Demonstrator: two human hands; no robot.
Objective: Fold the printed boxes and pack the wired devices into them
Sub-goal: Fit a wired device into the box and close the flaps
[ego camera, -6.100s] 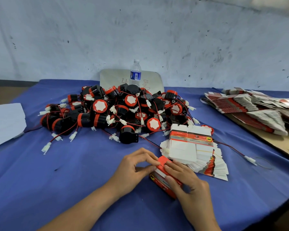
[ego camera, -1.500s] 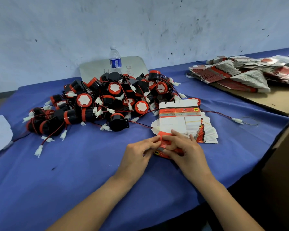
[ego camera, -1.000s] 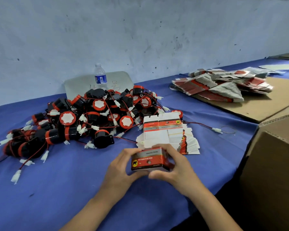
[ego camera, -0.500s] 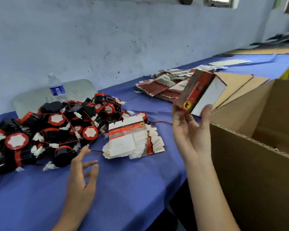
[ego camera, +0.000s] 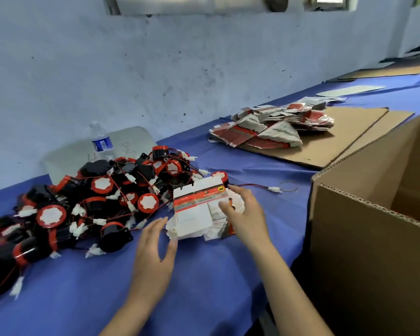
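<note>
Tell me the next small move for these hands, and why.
Probably lift the top flat box off the stack: the right hand rests on the stack, the left hand hovers open beside it, and neither holds anything.

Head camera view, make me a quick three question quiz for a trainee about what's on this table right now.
1. True or false: the right hand rests on the stack of flat printed boxes.
2. Which stands behind the pile of wired devices: A water bottle, B scissors, C tape roll?
3. Fill in: the large cardboard carton stands to the person's ____.

Key: 1 true; 2 A; 3 right.
</note>
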